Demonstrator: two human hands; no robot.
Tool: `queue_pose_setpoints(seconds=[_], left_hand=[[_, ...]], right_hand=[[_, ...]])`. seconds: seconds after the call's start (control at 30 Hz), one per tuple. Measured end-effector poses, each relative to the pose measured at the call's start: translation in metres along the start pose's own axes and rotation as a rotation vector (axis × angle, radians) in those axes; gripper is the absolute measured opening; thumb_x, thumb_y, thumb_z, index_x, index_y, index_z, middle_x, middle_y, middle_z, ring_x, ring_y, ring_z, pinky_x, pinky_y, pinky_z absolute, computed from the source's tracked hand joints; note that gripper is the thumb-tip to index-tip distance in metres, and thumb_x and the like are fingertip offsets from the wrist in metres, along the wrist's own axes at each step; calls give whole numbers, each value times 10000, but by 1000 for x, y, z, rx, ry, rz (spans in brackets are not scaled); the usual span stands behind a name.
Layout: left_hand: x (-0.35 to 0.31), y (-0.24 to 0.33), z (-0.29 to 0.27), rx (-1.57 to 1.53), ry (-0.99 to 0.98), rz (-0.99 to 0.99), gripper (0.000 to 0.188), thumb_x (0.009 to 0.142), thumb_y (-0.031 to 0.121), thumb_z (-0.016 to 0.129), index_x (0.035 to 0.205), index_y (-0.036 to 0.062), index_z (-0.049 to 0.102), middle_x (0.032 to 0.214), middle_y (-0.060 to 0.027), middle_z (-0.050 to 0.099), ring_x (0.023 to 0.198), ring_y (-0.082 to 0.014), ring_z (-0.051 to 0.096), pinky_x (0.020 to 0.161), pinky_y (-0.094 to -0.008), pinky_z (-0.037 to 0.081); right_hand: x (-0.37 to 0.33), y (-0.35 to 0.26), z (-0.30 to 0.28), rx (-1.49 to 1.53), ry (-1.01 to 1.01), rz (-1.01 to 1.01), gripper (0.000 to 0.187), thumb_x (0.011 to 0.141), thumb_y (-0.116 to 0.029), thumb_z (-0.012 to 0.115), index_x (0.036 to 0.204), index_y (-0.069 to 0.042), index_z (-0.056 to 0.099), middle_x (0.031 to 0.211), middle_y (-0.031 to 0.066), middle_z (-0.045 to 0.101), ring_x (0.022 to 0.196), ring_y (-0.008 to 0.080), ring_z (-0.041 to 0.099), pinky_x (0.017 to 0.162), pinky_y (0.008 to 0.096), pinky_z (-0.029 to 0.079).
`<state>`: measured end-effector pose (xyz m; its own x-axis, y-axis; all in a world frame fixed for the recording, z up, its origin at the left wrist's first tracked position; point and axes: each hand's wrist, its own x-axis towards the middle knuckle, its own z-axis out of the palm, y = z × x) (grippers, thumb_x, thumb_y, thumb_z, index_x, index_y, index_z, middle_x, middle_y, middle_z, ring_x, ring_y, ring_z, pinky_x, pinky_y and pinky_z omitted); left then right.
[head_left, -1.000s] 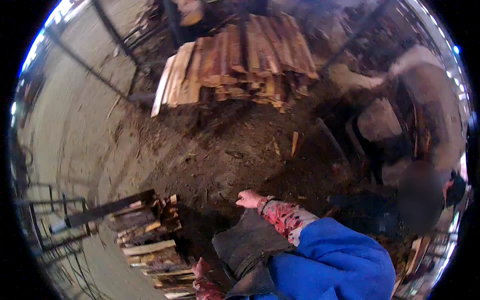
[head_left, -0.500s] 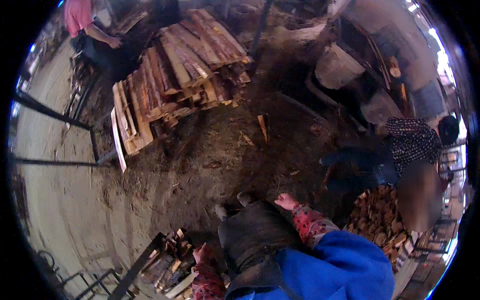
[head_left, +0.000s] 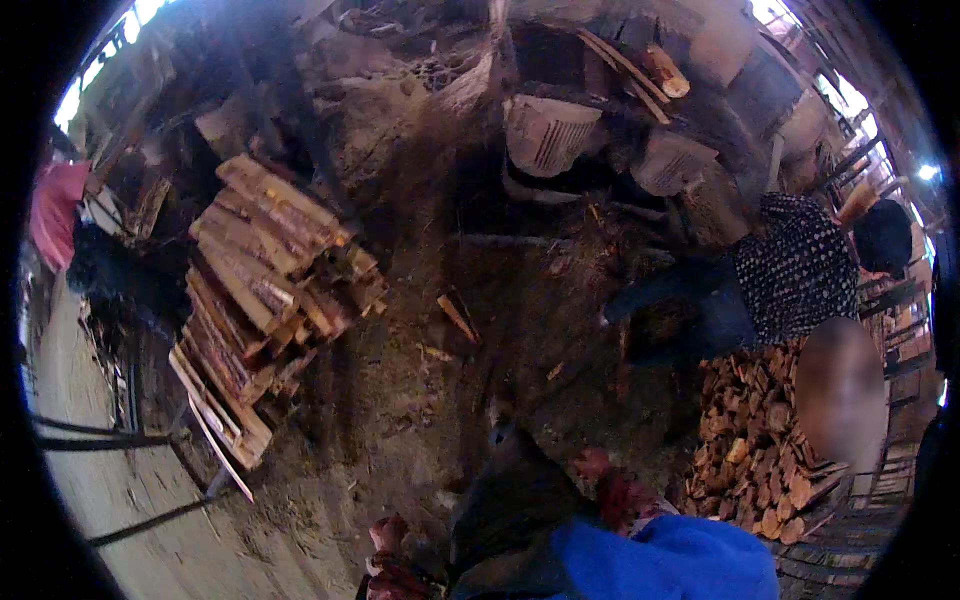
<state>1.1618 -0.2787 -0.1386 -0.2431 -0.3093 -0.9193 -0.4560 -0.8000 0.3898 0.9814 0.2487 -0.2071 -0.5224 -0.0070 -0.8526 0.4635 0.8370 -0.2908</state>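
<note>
My left hand (head_left: 388, 533), in a red patterned sleeve, hangs low beside my dark apron (head_left: 515, 500); its fingers look curled in, and nothing shows in them. On the other side, my right hand (head_left: 592, 463) hangs over the dirt floor, its fingers too dim and blurred to read. Neither hand touches any wood. Ahead and to the left lies a stack of rough-sawn wooden slabs (head_left: 270, 260). A short wood piece (head_left: 459, 316) rests on the floor between the stack and me.
A co-worker in a dotted top (head_left: 795, 265) bends at the right, by a heap of split firewood (head_left: 745, 440). Another person in a pink top (head_left: 62, 215) stands far left. Metal bars (head_left: 105, 440) edge the slab stack. Pale, ribbed curved pieces (head_left: 548, 135) lie ahead.
My view has swung to the right, so the slab stack sits further left and the firewood heap shows more fully. Both my hands appear lower. The small wood pile by my left hand has left view.
</note>
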Motion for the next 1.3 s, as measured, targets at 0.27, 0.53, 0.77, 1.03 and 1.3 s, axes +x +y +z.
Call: queue_pose_setpoints(seconds=[0.27,0.53,0.77,1.03,1.3], left_hand=[[-6,65,121,290,-126,25,220,749,257,698,710,82,570,626,-39,569,571,-234,573,488,-369,455],[6,99,162,1207,-399,970,163,797,205,687,727,90,595,664,-87,587,535,-202,536,480,-340,442],[91,106,206,440,-63,-228,192,872,230,623,860,39,642,669,-116,600,507,-234,541,478,-372,446],[132,261,385,812,-25,-103,311,892,299,614,964,-1,649,677,-112,600,534,-194,536,499,-342,458],[162,323,507,659,-595,382,327,914,281,599,1035,-21,626,794,-114,642,665,-187,613,564,-312,521]], right_hand=[[73,-17,-81,36,76,-36,463,804,-483,659,997,-61,667,845,139,665,779,279,641,682,392,519],[125,-127,-177,155,116,-124,429,828,-460,633,984,-61,649,842,129,656,773,257,632,699,387,505],[156,-164,-182,144,82,-222,400,850,-440,610,973,-60,634,840,121,649,768,238,624,714,382,493],[147,-213,-204,187,133,-19,588,814,-515,593,1176,-52,600,1096,190,637,1019,307,605,879,437,475],[221,-182,-198,1525,275,-877,475,866,-392,582,1195,-49,596,1080,190,642,1017,302,613,880,396,475]])
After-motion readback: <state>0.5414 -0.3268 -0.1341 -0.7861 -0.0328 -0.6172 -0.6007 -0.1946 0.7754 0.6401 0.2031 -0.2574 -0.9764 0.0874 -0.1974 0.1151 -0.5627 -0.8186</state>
